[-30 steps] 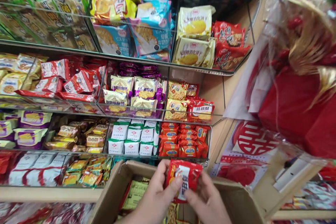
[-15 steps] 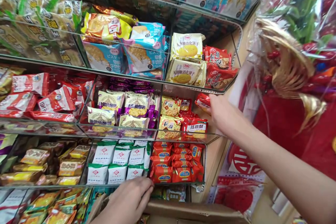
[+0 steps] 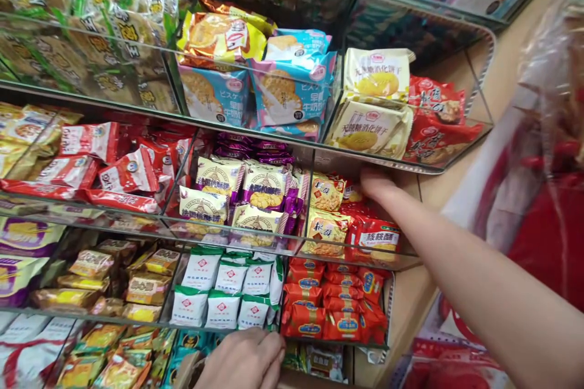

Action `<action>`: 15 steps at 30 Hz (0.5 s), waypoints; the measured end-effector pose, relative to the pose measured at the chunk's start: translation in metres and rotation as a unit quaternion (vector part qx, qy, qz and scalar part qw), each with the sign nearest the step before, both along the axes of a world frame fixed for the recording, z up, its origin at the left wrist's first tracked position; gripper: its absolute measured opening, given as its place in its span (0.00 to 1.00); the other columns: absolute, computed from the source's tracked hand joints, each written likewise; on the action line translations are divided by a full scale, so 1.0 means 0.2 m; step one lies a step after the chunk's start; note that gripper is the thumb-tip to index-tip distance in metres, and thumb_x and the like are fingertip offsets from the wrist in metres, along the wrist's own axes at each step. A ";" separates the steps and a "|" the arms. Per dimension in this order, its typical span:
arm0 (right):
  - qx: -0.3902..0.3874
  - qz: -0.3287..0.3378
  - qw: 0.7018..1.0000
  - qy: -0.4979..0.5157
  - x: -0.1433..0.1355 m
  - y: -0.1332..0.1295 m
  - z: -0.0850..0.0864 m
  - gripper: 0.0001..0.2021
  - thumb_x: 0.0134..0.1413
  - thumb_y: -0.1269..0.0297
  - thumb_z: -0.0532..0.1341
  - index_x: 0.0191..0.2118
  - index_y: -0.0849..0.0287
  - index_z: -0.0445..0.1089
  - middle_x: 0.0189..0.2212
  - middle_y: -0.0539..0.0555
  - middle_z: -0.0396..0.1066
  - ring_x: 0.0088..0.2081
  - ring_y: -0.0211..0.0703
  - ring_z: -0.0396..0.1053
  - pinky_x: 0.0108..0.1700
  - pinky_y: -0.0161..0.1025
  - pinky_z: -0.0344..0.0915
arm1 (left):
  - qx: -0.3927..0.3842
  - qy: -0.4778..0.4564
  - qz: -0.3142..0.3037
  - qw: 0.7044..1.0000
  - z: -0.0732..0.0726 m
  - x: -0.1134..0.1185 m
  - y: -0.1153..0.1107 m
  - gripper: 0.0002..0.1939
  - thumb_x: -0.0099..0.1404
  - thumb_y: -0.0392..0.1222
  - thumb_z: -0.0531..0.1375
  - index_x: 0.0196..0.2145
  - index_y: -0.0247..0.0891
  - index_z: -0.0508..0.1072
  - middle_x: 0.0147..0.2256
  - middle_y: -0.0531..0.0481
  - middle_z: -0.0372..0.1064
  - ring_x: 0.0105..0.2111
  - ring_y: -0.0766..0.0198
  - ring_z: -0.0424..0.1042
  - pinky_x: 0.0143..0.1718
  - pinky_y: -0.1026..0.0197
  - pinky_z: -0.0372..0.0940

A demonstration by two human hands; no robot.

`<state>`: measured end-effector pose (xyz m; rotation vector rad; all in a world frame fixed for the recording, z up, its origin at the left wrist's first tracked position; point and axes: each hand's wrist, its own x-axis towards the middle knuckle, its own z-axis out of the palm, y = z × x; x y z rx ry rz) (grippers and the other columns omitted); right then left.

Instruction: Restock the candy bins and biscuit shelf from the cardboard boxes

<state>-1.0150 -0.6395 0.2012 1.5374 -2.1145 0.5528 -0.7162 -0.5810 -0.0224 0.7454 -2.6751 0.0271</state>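
Note:
My right hand [image 3: 376,185] reaches into the right-end compartment of the middle shelf row. Its fingers are hidden behind the packets and under the shelf above, so what they hold does not show. Just in front of it lie red walnut-cookie packets [image 3: 375,236] and yellow cookie packets [image 3: 327,193]. At the bottom edge my left hand [image 3: 246,360] is closed, its fingers curled over the rim of a cardboard box [image 3: 298,378]. Beyond the left hand stand white-and-green packets [image 3: 222,311] and small red packets [image 3: 345,324].
Glass dividers and front lips edge each shelf row. Above my right hand are cream biscuit packets [image 3: 375,127] and red packets [image 3: 438,100]; blue biscuit packets [image 3: 292,91] lie left of them. Red decorations in clear plastic [image 3: 547,206] hang at the right.
My right hand has pushed deeper into the compartment; the red packet it held is now out of sight. The view has shifted, so the shelves appear farther right. My left hand stays by the box.

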 end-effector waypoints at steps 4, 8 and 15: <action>0.063 -0.050 0.997 -0.015 -0.03 -0.01 -0.03 0.14 0.51 0.62 0.57 0.41 0.65 0.65 0.40 0.58 0.69 0.40 0.44 0.68 0.41 0.45 0.65 | -0.004 0.002 -0.012 1.000 0.01 -0.01 -0.01 0.09 0.61 0.34 0.46 0.27 0.40 0.62 0.25 0.53 0.67 0.24 0.63 0.68 0.23 0.63 0.56; 0.099 -0.031 0.994 -0.028 -0.06 0.00 -0.03 0.25 0.41 0.53 0.62 0.44 0.63 0.64 0.43 0.60 0.69 0.40 0.47 0.68 0.38 0.39 0.65 | 0.016 0.005 -0.014 1.000 0.01 -0.01 -0.01 0.09 0.61 0.34 0.45 0.27 0.40 0.62 0.25 0.53 0.66 0.24 0.64 0.67 0.23 0.64 0.56; 0.067 -0.070 0.995 -0.011 -0.07 -0.06 -0.06 0.37 0.32 0.45 0.62 0.46 0.70 0.62 0.44 0.71 0.67 0.43 0.59 0.67 0.35 0.43 0.63 | 0.021 0.005 -0.010 1.000 -0.01 -0.01 -0.02 0.10 0.62 0.34 0.44 0.29 0.40 0.62 0.26 0.53 0.66 0.23 0.64 0.67 0.23 0.63 0.55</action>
